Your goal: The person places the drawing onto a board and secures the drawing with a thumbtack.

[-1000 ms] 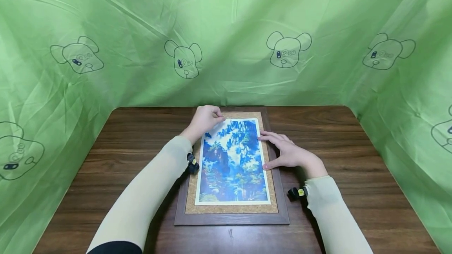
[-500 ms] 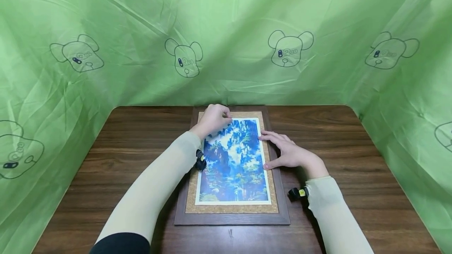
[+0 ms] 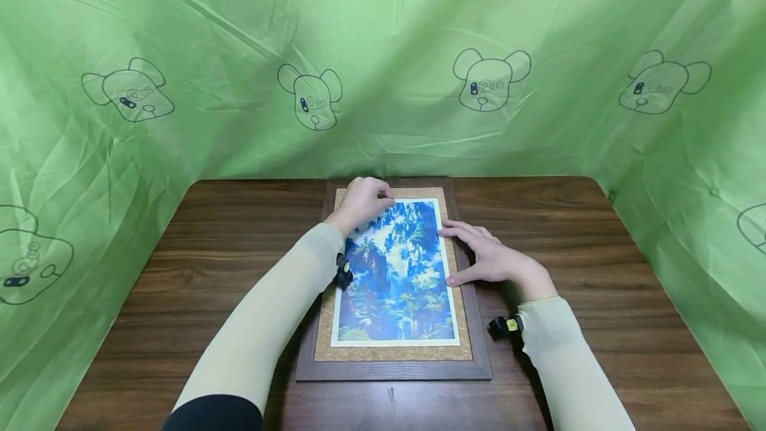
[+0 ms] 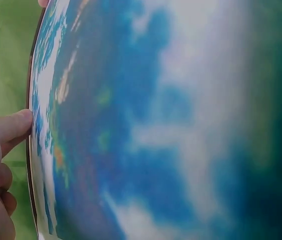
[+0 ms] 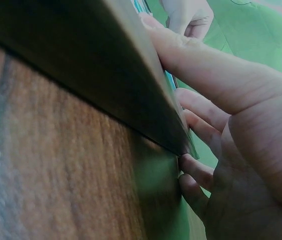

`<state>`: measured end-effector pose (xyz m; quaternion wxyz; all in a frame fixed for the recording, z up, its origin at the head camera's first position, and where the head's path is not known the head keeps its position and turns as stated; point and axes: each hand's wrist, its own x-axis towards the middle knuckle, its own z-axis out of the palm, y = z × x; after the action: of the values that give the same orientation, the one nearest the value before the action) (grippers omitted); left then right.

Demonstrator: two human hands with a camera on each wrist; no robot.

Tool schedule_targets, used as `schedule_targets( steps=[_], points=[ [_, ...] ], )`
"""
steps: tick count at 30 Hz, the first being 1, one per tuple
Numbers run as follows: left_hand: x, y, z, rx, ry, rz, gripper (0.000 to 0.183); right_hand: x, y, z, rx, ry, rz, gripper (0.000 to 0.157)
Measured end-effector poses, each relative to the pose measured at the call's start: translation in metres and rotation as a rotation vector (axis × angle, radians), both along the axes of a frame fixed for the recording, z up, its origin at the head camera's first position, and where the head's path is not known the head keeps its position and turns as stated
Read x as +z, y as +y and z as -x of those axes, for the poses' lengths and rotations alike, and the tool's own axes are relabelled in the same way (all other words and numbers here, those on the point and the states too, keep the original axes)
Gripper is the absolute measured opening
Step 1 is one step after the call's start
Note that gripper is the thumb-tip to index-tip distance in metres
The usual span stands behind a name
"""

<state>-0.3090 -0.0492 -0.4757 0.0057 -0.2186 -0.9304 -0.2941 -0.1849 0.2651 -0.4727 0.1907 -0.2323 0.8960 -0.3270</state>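
Note:
A print of a blue mountain landscape with a white border [image 3: 395, 271] lies on a cork board [image 3: 395, 354] with a dark wooden frame. My left hand [image 3: 362, 205] is at the top edge of the print, fingers bent and thumb near the index finger. In the left wrist view its thumb [image 4: 18, 122] touches the edge; whether anything sits between thumb and finger is hidden. My right hand [image 3: 487, 258] is spread along the right side, with fingertips and thumb resting on the print's right border. The right wrist view shows its fingers [image 5: 200, 75] along the frame's side.
A dark wood-grain table [image 3: 239, 238] bears the board near its middle. Green cloth [image 3: 395, 138] with bear-head drawings hangs behind and at both sides. A small black wrist camera [image 3: 503, 326] sits at the right cuff, another [image 3: 343, 271] at the left.
My left hand has shifted a little to the right along the print's top edge, mostly before the last half second. My right hand, print and board have stayed in place.

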Motion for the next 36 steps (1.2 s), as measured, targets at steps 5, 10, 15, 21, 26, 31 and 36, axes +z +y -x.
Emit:
schedule_targets(
  steps=[5,10,15,21,26,31,36],
  points=[
    [0.001,-0.002,-0.002,-0.004,-0.032,-0.01,0.007,-0.001,0.0,0.0,0.003,0.002,0.005,0.103],
    [0.002,-0.004,-0.003,-0.037,-0.02,0.03,0.008,-0.001,-0.001,0.0,0.006,0.001,0.004,0.104],
    [0.002,-0.006,-0.003,-0.124,0.02,0.105,0.014,0.0,-0.001,-0.001,0.005,-0.005,0.006,0.103],
    [0.0,-0.012,-0.002,-0.198,-0.011,0.112,0.019,-0.001,-0.002,0.001,0.009,0.001,0.007,0.103],
    [0.002,-0.017,-0.004,-0.22,-0.072,0.118,0.023,-0.003,-0.002,0.003,0.012,0.0,0.003,0.104],
    [0.006,-0.017,-0.006,-0.253,-0.138,0.141,0.032,-0.004,-0.001,0.002,0.013,-0.004,0.001,0.103],
    [0.016,-0.016,-0.009,-0.284,-0.184,0.153,0.05,-0.001,0.002,0.003,0.006,-0.005,-0.008,0.103]
  ],
)
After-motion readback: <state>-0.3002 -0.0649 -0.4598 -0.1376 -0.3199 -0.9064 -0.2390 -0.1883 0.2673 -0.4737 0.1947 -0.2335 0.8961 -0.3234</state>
